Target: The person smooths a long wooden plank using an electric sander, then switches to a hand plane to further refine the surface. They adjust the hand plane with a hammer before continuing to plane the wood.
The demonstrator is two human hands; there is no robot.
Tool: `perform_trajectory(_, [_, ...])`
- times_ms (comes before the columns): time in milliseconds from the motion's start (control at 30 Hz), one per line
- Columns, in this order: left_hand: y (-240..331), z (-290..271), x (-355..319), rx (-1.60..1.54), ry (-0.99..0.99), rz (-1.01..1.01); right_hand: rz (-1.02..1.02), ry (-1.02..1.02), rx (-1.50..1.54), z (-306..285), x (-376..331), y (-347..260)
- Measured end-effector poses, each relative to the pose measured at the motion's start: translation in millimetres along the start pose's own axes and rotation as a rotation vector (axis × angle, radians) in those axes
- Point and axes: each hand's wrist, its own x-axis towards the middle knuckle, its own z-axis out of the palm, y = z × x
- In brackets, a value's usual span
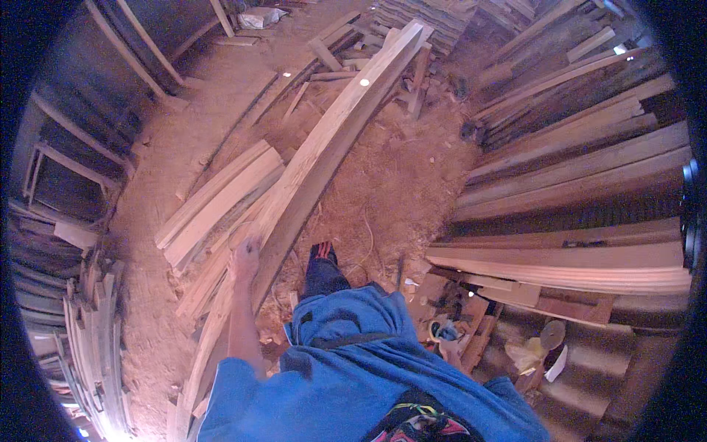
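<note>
A long pale wooden beam runs slantwise from the far middle down to the near left, its far end raised on a wooden support. My left hand is at the near part of this beam, its fingers curled against the left edge. On my right side, my right hand is low beside my blue clothing, next to a pale, yellowish looped object among small items. Its fingers are too blurred and hidden to make out, and whether it touches the loop does not show.
Short thick boards lie left of the beam on the sawdust-covered floor. Stacked planks fill the right side. Upright offcuts lean at the left. A yellowish bag sits at the lower right.
</note>
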Motion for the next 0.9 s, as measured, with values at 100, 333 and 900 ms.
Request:
perform_trajectory(100, [19.6,-18.6,-4.1,0.042,-0.143,-0.190,0.014,0.021,0.003,-9.5,18.9,-17.1])
perform_trajectory(333, [95.9,-10.4,25.2,0.234,-0.109,0.027,0.022,0.060,-0.016,-16.5,73.8,-92.1])
perform_trajectory(900, [140.8,19.3,48.8,0.175,-0.336,-0.251,-0.200,-0.025,-0.117,27.0,254.9,-364.5])
